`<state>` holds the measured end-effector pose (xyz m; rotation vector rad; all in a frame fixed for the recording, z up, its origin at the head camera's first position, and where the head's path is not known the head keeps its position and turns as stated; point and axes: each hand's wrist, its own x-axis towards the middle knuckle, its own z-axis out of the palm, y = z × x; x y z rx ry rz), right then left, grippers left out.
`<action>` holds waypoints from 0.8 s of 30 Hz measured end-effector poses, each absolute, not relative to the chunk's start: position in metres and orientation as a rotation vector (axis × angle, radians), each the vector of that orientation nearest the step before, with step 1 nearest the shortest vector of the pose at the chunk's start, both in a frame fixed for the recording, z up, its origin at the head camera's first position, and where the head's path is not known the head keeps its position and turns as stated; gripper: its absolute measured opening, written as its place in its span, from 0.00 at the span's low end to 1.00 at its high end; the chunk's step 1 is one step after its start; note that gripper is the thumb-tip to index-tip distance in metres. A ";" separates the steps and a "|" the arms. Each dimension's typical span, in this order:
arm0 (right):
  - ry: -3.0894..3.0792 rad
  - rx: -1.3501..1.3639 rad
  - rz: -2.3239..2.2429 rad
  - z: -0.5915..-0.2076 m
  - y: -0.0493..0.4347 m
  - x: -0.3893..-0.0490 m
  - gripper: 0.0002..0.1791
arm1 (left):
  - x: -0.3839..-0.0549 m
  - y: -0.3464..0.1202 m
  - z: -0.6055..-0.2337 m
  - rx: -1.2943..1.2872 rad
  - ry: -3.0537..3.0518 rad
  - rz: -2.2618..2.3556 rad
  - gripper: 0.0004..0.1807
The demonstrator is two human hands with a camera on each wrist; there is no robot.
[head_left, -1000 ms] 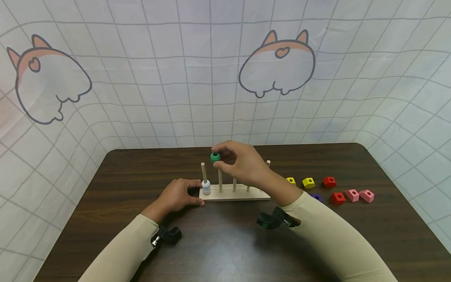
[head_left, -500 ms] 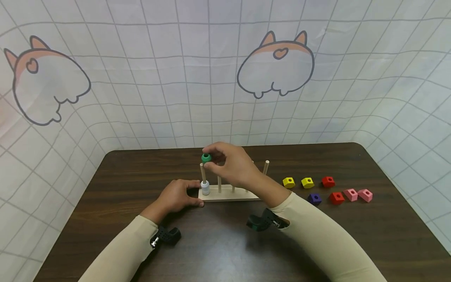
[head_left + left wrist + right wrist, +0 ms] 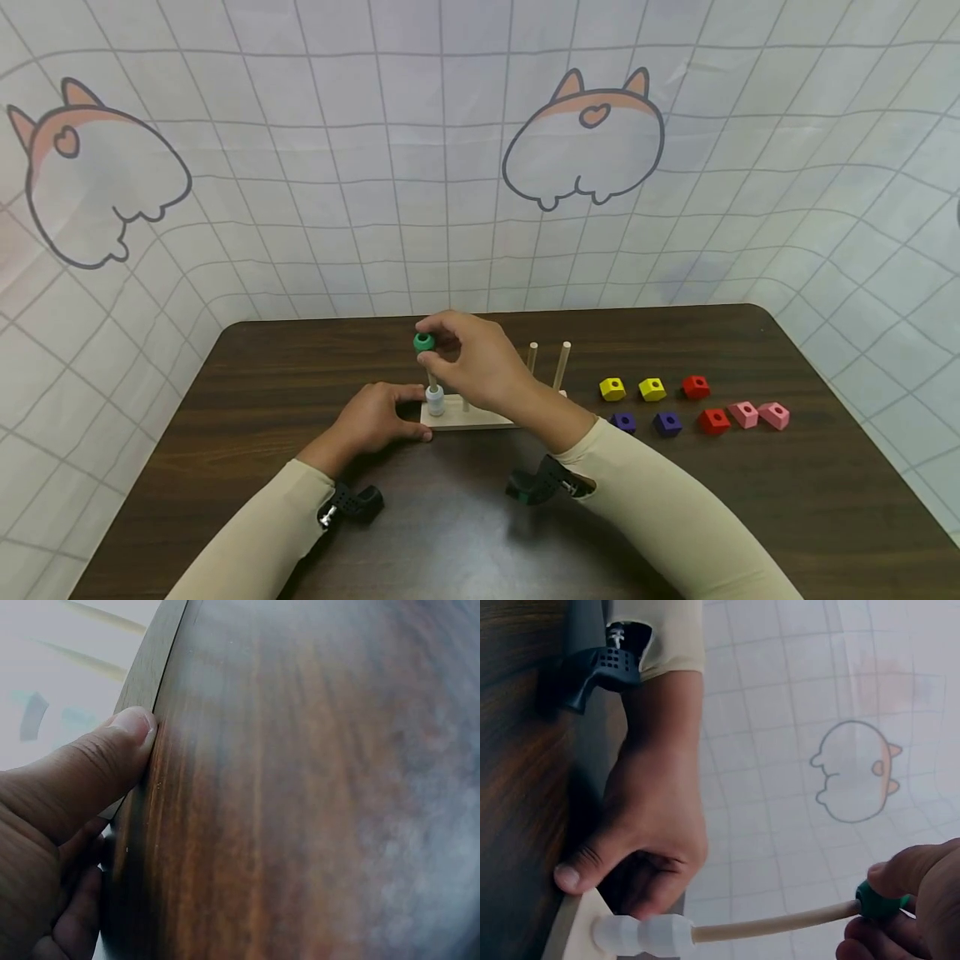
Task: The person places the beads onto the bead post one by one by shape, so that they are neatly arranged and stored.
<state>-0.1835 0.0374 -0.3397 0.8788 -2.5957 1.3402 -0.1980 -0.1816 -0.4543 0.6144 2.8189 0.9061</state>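
My right hand pinches a green bead between thumb and fingers at the top of the leftmost peg. In the right wrist view the peg's tip meets the bead; how far it enters is hidden. White beads sit at the bottom of that same peg. The pegs rise from a pale wooden base, partly covered by my right hand and forearm. My left hand grips the base's left end, and its thumb presses the front edge in the left wrist view.
Right of the base lie loose holed blocks: yellow blocks, purple blocks, red blocks and pink blocks. Two bare-topped pegs stand behind my right forearm. A white gridded curtain hangs behind the dark table.
My right hand has carried the green bead left, from near the second peg to the leftmost one, then slightly down. My left hand keeps its grip on the base.
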 end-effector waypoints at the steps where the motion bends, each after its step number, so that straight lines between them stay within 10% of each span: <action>1: -2.587 0.866 1.344 -0.341 0.037 -0.183 0.19 | -0.198 -0.181 -0.454 0.609 2.819 0.908 0.35; 24: -2.481 0.702 1.334 -0.383 0.031 -0.178 0.18 | -0.198 -0.181 -0.457 0.595 2.818 0.912 0.34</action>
